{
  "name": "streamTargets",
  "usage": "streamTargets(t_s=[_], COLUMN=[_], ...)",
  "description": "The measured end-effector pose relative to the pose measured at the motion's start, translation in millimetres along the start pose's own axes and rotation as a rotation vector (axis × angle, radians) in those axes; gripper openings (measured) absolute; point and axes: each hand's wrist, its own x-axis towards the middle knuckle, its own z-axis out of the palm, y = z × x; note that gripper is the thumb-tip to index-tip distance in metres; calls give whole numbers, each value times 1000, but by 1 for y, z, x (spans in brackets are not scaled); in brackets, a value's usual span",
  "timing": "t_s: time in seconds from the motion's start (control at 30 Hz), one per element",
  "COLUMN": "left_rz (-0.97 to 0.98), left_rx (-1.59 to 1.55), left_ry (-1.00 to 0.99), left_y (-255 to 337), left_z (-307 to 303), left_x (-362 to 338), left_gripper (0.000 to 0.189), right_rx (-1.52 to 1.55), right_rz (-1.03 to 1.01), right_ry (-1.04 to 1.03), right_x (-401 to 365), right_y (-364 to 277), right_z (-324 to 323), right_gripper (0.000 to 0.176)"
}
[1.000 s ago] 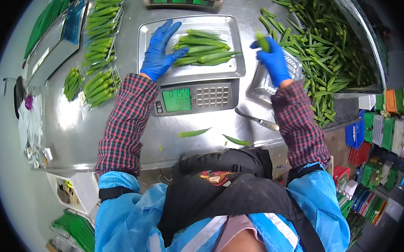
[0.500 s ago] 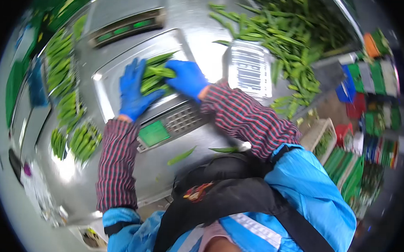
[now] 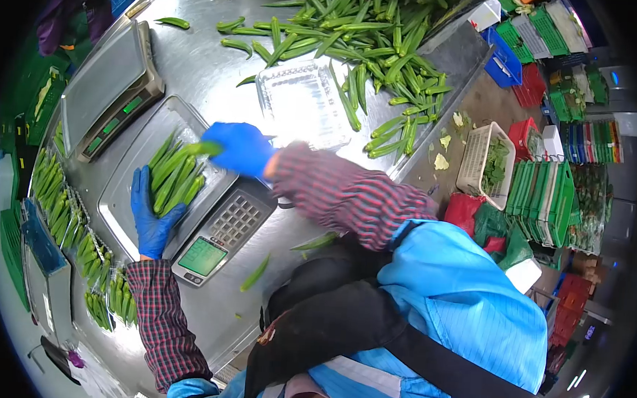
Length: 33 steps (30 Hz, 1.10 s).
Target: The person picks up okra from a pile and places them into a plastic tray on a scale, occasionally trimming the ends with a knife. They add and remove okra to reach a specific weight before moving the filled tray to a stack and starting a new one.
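A bunch of green okra (image 3: pixel 174 180) lies on the metal plate of a weighing scale (image 3: pixel 113 206) with a keypad and a lit green display. Along the bunch's left and near side rests my left hand (image 3: pixel 153 219), in a blue glove, fingers stretched and thumb apart, touching the pods. My right hand (image 3: pixel 240 149), gloved in blue too and slightly blurred, is closed over the far right side of the bunch. An okra pod (image 3: pixel 204 148) sticks out from its fingers towards the left.
Loose okra (image 3: pixel 370 36) is heaped at the back, beside a clear plastic tray (image 3: pixel 302 101). A second scale (image 3: pixel 108 94) stands at the back left. Packed okra (image 3: pixel 59 203) lines the left edge. Beyond the table's right edge are a white basket (image 3: pixel 486 164) and green crates (image 3: pixel 542 200).
My view has turned, so the scale and okra appear further left. My right hand has lifted slightly away from the middle of the bunch, with a pod in its fingers. My left hand stays beside the bunch.
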Motion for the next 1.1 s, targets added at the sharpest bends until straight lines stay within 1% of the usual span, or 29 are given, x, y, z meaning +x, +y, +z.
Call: streamTargets(t_s=[0.07,0.1,0.13,0.17,0.2,0.27,0.3,0.37,0.4,0.43,0.47,0.5,0.53,0.57,0.63,0.67,0.7,0.73,0.77,0.8,0.87,0.9,0.97,1.0,1.07,1.1], left_rz=[-19,-20,-18,-56,-58,-39,-48,-73,-99,-104,-124,-197,-223,-245,-258,-286,-271,-241,-255,-272,-318,-318,-297,-305,-312,-299], left_rx=[14,6,-3,-10,-10,39,15,-6,-26,-41,-39,-10,26,60,56,80,68,43,46,38,22,-20,-79,-87,-130,-142], left_ry=[-3,19,45,67,68,139,157,163,176,181,200,225,247,268,294,330,347,364,391,405,427,435,464,472,474,475], left_y=[5,4,4,10,10,7,10,5,3,1,3,17,24,26,32,34,37,31,29,27,23,23,20,19,16,16], left_z=[-4,-6,-6,-7,-7,-9,-9,-9,-11,-11,-15,-18,-21,-25,-31,-34,-36,-36,-38,-40,-39,-39,-37,-35,-34,-36], left_x=[-2,-3,-3,-3,-3,-4,-5,-6,-9,-12,-15,-16,-19,-23,-29,-34,-40,-49,-57,-64,-76,-80,-83,-87,-89,-88], left_gripper=[92,90,89,82,82,74,70,70,69,69,68,66,65,64,61,61,59,58,58,56,55,54,51,51,50,50], right_rx=[536,426,647,422,470,627,631,412,-226,-851,-877,-889,-945,-1000,-1079,-979,-889,-909,-927,-869,-877,-877,-769,-776,-525,-358], right_rz=[155,483,543,462,572,555,554,859,869,801,743,675,556,430,-53,-130,-198,-163,-125,-139,79,65,187,179,276,154], right_ry=[267,335,421,542,687,814,811,594,600,561,554,540,446,365,74,59,40,-25,-94,-151,-64,-92,198,190,289,274], right_x=[-21,-32,-50,-64,-79,-111,-121,-137,-138,-136,-122,-105,-96,-91,-87,-82,-78,-76,-73,-66,-69,-68,-61,-52,-28,-15], right_y=[45,46,71,109,127,204,228,258,260,260,228,187,180,187,248,268,278,270,259,258,254,259,266,244,197,183], right_z=[-40,-88,-121,-147,-170,-190,-197,-204,-202,-190,-189,-192,-188,-187,-191,-196,-202,-206,-216,-224,-235,-240,-249,-247,-234,-216], right_gripper=[25,27,27,27,27,29,29,45,55,64,71,78,74,71,67,60,53,45,38,27,27,27,28,28,33,33])
